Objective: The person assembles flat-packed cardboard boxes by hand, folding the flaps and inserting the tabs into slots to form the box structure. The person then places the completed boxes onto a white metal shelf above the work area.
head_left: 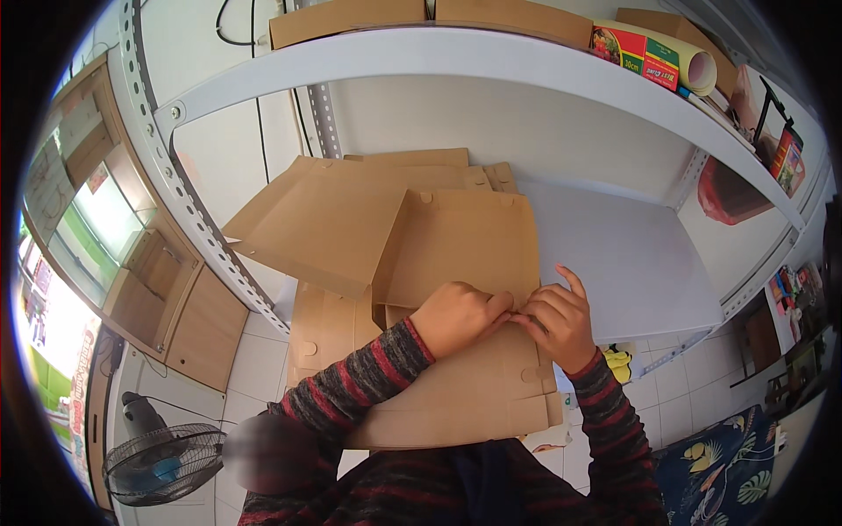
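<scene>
A brown cardboard box (460,241), partly folded up with its lid swung open to the left, rests on a stack of flat cardboard sheets (438,394). At the box's near edge, toward its right corner, my left hand (465,316) is closed, thumb and fingers pinched together. Meeting it there, my right hand (559,320) is closed too, its fingers curled and one finger raised. Both hands pinch the box's near flap; the exact spot they grip is mostly hidden by the fingers. The open lid (320,215) slopes to the left of the box.
The cardboard lies on a grey-white shelf board (614,254) of a metal rack. An upper shelf beam (491,57) crosses ahead, holding cardboard boxes (351,19) and a paper roll (700,72). A perforated post (189,180) rises at left. A fan (162,460) stands lower left.
</scene>
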{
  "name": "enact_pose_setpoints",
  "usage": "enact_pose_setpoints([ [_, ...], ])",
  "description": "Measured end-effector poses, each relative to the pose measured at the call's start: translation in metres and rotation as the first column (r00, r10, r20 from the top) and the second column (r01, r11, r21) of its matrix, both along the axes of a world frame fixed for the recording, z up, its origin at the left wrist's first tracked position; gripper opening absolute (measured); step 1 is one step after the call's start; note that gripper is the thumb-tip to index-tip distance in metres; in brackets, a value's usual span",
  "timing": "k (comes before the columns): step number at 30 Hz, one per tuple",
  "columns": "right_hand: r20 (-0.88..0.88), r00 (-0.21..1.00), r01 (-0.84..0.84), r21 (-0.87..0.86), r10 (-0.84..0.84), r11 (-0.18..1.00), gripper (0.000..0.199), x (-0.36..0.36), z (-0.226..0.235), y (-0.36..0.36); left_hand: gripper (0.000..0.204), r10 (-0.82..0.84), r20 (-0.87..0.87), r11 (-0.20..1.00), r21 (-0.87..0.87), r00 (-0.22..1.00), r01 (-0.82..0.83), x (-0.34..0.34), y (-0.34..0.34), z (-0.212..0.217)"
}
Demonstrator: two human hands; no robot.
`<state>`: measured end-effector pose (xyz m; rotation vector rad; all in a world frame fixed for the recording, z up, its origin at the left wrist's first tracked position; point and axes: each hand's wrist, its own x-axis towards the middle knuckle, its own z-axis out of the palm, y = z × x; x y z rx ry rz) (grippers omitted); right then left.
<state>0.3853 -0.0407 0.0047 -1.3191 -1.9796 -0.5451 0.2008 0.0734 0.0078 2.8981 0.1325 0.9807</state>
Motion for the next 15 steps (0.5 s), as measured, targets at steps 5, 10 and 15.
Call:
enact_pose_setpoints([
  [5, -0.068, 0.996, 0.054, -0.027, -0.056, 0.998, 0.014, -0.008, -0.006, 0.001, 0.015, 0.037, 0.019, 0.999, -0.007, 0.999, -0.036, 0.000, 0.001, -0.004],
  [10, -0.053, 0.997, 0.061, 0.012, -0.060, 0.998, 0.011, -0.004, -0.007, -0.003, 0.017, 0.018, 0.035, 1.000, 0.008, 0.999, -0.019, 0.000, 0.005, -0.010],
  [15, -0.102, 0.991, 0.084, -0.014, -0.085, 0.996, 0.009, -0.011, -0.008, -0.002, 0.019, 0.055, -0.018, 0.995, -0.086, 0.998, -0.056, 0.000, 0.001, -0.005],
])
